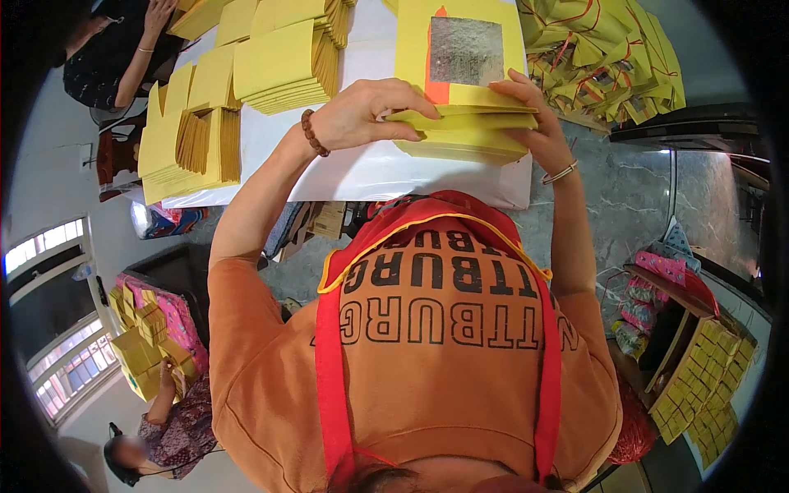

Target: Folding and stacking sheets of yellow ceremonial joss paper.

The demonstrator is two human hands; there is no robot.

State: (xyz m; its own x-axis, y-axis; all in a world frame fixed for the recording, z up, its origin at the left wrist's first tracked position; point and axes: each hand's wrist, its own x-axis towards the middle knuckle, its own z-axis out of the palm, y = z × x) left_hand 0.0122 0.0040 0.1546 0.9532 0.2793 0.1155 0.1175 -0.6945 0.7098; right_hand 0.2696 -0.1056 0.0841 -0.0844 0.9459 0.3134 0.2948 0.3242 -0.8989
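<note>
White tabletop [353, 174], yellow sheets [468, 146], marbled floor [612, 185]

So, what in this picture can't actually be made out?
All in the head view:
Yellow pile: sheet edges too fine to count.
Right hand: partly hidden by the pile's sheets.
Far stacks: cut off by the top edge.
Upper-left person: cut off by the picture's dark rim.

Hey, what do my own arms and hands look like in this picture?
Your sleeves are short and orange. Your left hand is ungloved, with a brown beaded bracelet at the wrist; your right hand, also ungloved, has a slim, pale bangle.
</note>
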